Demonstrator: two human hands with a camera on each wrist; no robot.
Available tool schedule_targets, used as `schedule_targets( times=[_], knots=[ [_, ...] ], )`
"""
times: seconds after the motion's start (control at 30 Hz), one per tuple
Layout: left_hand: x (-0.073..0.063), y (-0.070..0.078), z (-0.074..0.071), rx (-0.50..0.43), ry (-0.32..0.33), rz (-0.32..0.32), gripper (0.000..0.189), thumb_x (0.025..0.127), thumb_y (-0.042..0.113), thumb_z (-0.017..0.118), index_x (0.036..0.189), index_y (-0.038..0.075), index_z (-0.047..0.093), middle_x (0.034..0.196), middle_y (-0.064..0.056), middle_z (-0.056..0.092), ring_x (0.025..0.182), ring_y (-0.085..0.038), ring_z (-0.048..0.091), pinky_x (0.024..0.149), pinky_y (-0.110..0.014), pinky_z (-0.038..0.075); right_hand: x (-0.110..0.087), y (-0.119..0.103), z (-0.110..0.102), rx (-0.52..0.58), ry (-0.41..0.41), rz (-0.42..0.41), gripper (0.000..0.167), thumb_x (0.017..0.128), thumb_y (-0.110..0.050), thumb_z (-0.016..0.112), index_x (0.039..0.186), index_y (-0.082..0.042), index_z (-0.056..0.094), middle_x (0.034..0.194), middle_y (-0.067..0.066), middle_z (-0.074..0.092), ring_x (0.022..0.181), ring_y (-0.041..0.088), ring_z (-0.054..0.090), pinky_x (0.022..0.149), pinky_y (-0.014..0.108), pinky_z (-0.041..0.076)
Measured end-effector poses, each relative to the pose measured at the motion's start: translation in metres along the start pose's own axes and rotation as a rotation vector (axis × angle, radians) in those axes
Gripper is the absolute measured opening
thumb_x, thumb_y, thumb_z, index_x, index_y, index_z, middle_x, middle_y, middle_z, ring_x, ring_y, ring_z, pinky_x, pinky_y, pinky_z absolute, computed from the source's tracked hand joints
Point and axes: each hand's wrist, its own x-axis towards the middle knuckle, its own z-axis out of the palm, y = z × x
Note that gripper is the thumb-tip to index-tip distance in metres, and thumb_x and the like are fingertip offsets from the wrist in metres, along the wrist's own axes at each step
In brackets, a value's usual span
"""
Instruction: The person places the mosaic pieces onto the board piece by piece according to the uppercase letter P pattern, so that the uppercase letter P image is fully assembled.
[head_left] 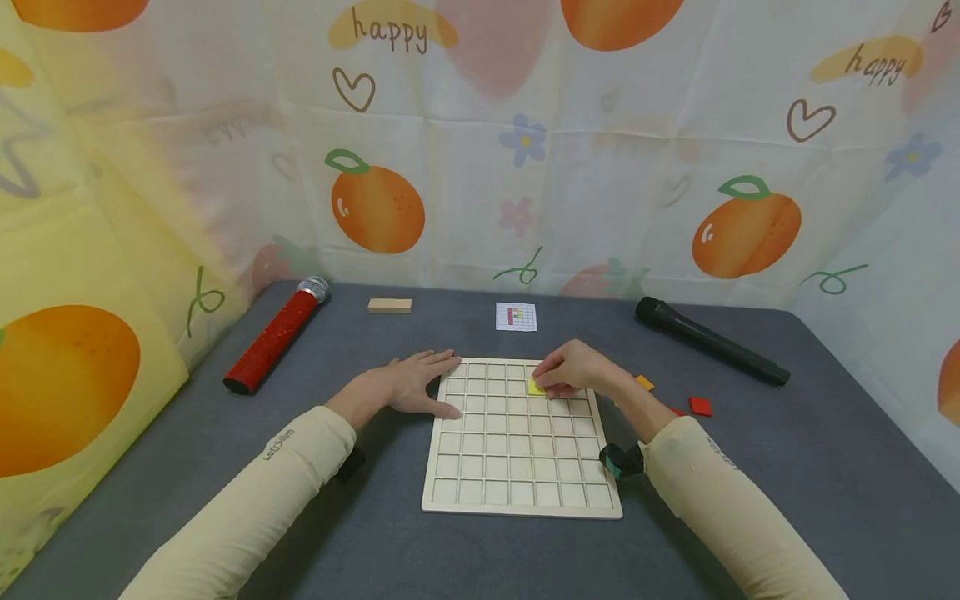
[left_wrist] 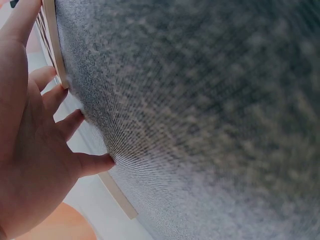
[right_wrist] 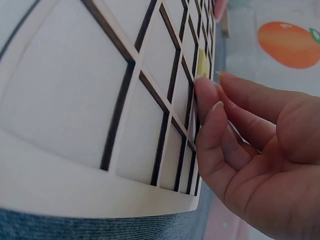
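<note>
A pale wooden grid board (head_left: 522, 512) lies flat on the dark table. My left hand (head_left: 416, 383) rests at its upper left edge with fingers spread; the left wrist view shows the fingers (left_wrist: 92, 164) extended, some touching the board's rim. Over the upper right cells, my right hand (head_left: 576, 367) bends its fingers and pinches a small yellow square tile (head_left: 535, 387). In the right wrist view that yellow tile (right_wrist: 202, 62) is at the fingertips, low against the grid. The fingers partly cover it, so whether it sits fully in a cell is hidden.
Right of the board lie a red tile (head_left: 701, 406) and an orange tile (head_left: 644, 382), partly behind my right forearm. A printed colour-grid card (head_left: 516, 317), a wooden block (head_left: 390, 306), a red microphone (head_left: 277, 337) and a black microphone (head_left: 712, 340) lie farther back. A patterned curtain (head_left: 465, 192) hangs behind.
</note>
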Motion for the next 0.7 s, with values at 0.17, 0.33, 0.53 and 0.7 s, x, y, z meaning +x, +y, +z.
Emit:
schedule_targets(
  times=[0.17, 0.33, 0.53, 0.7],
  knots=[
    [0.000, 0.000, 0.001, -0.003, 0.000, -0.003, 0.097, 0.082, 0.067, 0.059, 0.155, 0.021, 0.016, 0.159, -0.002, 0.007, 0.144, -0.031, 0.006, 0.106, -0.065, 0.010, 0.000, 0.000, 0.001, 0.032, 0.013, 0.006, 0.018, 0.091, -0.012, 0.067, 0.105, -0.001, 0.071, 0.076, 0.007, 0.068, 0.064, 0.014, 0.061, 0.059, 0.027, 0.050],
    [-0.001, -0.001, 0.001, 0.000, 0.003, -0.002, 0.097, 0.082, 0.067, 0.059, 0.155, 0.020, 0.016, 0.159, -0.003, 0.007, 0.143, -0.032, 0.007, 0.106, -0.065, 0.011, 0.001, 0.001, 0.000, 0.072, -0.007, 0.014, 0.022, 0.093, -0.017, 0.064, 0.108, -0.001, 0.069, 0.079, 0.008, 0.067, 0.060, 0.013, 0.057, 0.055, 0.025, 0.046],
    [0.000, -0.002, 0.001, 0.010, -0.001, 0.004, 0.097, 0.082, 0.068, 0.058, 0.155, 0.021, 0.015, 0.159, -0.002, 0.006, 0.144, -0.031, 0.006, 0.106, -0.065, 0.011, 0.001, 0.008, -0.008, 0.121, -0.072, -0.021, 0.031, 0.098, -0.020, 0.056, 0.120, 0.001, 0.062, 0.090, 0.012, 0.066, 0.066, 0.017, 0.055, 0.056, 0.027, 0.043],
    [0.000, -0.002, 0.000, 0.007, 0.002, 0.013, 0.097, 0.082, 0.067, 0.058, 0.155, 0.020, 0.015, 0.159, -0.004, 0.007, 0.143, -0.033, 0.006, 0.105, -0.066, 0.011, -0.002, 0.015, -0.019, 0.135, -0.079, -0.058, 0.035, 0.100, -0.023, 0.053, 0.125, 0.001, 0.058, 0.100, 0.014, 0.063, 0.080, 0.021, 0.060, 0.067, 0.031, 0.048]
  ],
)
